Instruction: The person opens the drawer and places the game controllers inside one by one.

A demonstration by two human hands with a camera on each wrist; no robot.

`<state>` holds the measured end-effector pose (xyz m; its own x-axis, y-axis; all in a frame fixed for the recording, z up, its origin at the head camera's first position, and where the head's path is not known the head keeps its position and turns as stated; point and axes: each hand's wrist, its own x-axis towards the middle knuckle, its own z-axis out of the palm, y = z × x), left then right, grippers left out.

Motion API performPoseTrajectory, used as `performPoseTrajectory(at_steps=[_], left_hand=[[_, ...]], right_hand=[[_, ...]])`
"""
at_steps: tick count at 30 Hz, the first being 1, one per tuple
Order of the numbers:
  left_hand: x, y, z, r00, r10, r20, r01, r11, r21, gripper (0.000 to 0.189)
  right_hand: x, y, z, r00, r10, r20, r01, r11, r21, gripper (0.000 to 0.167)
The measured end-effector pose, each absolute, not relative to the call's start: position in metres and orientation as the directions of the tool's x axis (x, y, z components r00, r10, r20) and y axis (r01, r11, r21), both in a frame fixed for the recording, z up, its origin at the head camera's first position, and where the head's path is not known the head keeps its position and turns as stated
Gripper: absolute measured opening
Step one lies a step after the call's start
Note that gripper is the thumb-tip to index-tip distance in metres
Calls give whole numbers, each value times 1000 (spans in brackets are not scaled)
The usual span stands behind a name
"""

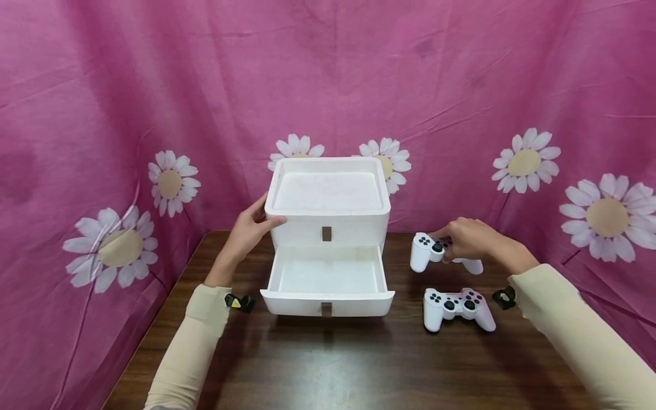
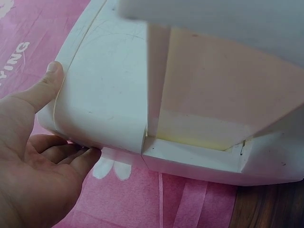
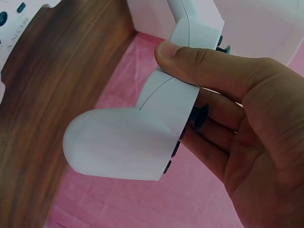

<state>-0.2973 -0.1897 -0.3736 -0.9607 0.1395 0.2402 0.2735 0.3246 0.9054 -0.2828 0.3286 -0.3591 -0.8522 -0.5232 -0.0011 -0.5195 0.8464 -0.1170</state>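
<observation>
A white two-drawer storage box (image 1: pixel 353 229) stands at the table's middle, its lower drawer (image 1: pixel 297 306) pulled out and empty, its upper drawer closed. My left hand (image 1: pixel 247 232) holds the box's upper left corner. In the left wrist view the thumb lies against one face of the white box (image 2: pixel 104 80) and the fingers (image 2: pixel 85 161) bend round its edge. To the right of the box, my right hand (image 1: pixel 468 239) grips a white game controller (image 1: pixel 420 259) by its middle. The right wrist view shows the thumb across the underside of this controller (image 3: pixel 118 142), fingers on the button side.
A second white game controller (image 1: pixel 434 316) lies on the brown wooden table (image 1: pixel 328 364), nearer me than the held one. Pink cloth (image 1: pixel 230 85) with white daisies hangs behind and at both sides. The box top has a raised rim (image 1: pixel 328 212).
</observation>
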Motion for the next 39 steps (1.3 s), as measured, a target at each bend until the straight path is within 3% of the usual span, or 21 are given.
performPoseTrajectory(at_steps=[22, 39], left_hand=[[-297, -189, -372, -959, 140, 247, 280, 324, 904, 86], [-297, -190, -373, -958, 146, 248, 282, 309, 908, 86]], right_hand=[[-266, 305, -312, -812, -584, 7, -583, 809, -76, 63], [-256, 273, -280, -755, -654, 37, -655, 752, -79, 55]])
